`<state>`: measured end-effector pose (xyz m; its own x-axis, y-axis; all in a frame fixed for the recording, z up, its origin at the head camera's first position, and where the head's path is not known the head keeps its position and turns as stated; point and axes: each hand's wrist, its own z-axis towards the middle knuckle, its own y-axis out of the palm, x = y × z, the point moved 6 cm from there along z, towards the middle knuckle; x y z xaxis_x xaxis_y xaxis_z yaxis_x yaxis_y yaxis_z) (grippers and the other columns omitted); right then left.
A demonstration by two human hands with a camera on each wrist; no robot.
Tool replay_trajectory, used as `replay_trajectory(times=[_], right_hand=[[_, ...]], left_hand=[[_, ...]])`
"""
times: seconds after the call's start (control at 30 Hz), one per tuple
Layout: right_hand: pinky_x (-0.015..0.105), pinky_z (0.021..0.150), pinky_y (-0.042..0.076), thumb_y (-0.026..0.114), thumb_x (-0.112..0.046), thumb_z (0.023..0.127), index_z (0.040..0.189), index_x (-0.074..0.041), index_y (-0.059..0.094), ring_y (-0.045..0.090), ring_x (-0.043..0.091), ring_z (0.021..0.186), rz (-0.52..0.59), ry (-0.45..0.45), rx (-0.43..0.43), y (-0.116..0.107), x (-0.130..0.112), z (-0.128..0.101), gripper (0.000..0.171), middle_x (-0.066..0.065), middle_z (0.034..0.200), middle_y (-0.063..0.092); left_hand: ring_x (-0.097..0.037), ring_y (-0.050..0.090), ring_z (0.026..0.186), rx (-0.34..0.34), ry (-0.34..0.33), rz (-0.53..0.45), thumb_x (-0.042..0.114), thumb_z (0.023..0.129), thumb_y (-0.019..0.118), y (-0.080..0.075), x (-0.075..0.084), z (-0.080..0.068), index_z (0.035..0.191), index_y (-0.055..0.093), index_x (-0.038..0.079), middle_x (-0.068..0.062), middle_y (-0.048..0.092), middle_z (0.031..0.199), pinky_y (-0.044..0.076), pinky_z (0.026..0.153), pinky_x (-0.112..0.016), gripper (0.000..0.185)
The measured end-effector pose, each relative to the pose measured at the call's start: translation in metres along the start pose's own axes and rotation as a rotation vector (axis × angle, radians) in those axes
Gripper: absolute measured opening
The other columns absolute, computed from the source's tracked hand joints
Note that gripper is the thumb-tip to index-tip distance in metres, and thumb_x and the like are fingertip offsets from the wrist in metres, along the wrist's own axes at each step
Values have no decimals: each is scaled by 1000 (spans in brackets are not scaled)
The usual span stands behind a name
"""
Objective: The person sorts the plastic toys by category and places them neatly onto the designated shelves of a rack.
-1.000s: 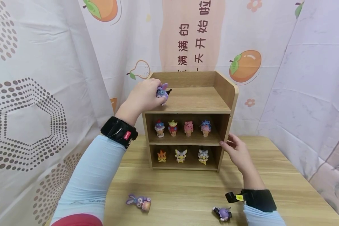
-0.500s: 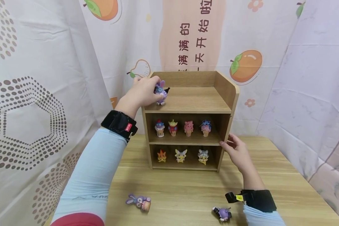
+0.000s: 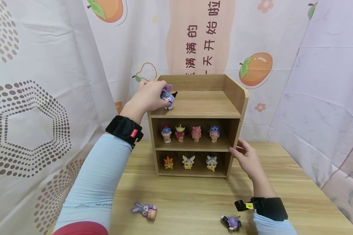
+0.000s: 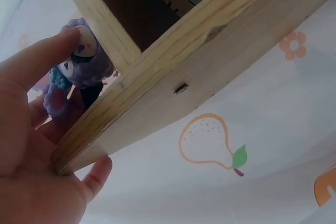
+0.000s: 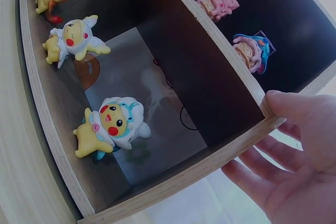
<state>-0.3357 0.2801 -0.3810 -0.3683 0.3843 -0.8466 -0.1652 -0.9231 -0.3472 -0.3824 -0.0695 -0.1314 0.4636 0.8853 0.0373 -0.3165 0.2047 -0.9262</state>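
My left hand [image 3: 148,95] holds a small purple rabbit figurine [image 3: 167,97] at the left end of the wooden shelf unit's [image 3: 207,103] top board. In the left wrist view the thumb lies across the front of the figurine [image 4: 90,71], with other fingers behind it, and the hand straddles the side panel's edge. The figurine's feet are right at the board near its front edge. My right hand [image 3: 248,160] grips the unit's right side panel. In the right wrist view its thumb presses the front edge and the fingers lie along the outer face.
Several ice-cream-cone figurines [image 3: 196,133] stand on the middle shelf. Three yellow-bodied figurines [image 3: 188,162] stand on the bottom one. A purple rabbit figurine [image 3: 146,210] and a purple-and-black figurine [image 3: 232,222] lie on the table [image 3: 191,195] in front. A printed curtain [image 3: 129,39] hangs behind.
My left hand has shifted slightly left with the rabbit figurine, which now stands more upright, its face toward the front. The right hand keeps its grip on the side panel.
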Motion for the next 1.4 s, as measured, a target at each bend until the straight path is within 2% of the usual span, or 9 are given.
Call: replay_trajectory(times=[0.33, 0.73, 1.27, 1.4], right_hand=[[9, 83, 47, 64, -24, 102, 150, 3, 43, 49, 45, 131, 10, 2, 1, 0, 1, 0, 59, 27, 141, 52], [10, 83, 48, 65, -25, 102, 150, 1, 44, 51, 43, 129, 9, -4, -1, 0, 0, 1, 59, 26, 140, 53], [10, 83, 48, 65, -26, 102, 152, 0, 43, 51, 43, 130, 2, 1, -6, -1, -2, -1, 60, 26, 141, 53], [10, 83, 48, 65, -26, 102, 152, 0, 43, 51, 43, 131, 4, 4, -8, -1, -2, -1, 61, 25, 142, 53]], left_hand=[[-25, 56, 120, 8, 10, -16, 36, 90, 76, 1, -1, 1, 135, 54, 10, -8, 63, 131, 28, 104, -53, 56], [-27, 52, 129, 13, 4, -18, 39, 90, 76, 1, -4, 2, 145, 48, 12, -9, 58, 142, 26, 108, -55, 67], [-27, 48, 132, 19, -12, 14, 38, 91, 75, 2, -4, 2, 146, 49, 11, -8, 54, 146, 27, 108, -55, 67], [-27, 48, 131, 39, -6, 1, 38, 89, 77, 0, -5, 0, 144, 52, 11, -8, 54, 144, 27, 108, -55, 66]])
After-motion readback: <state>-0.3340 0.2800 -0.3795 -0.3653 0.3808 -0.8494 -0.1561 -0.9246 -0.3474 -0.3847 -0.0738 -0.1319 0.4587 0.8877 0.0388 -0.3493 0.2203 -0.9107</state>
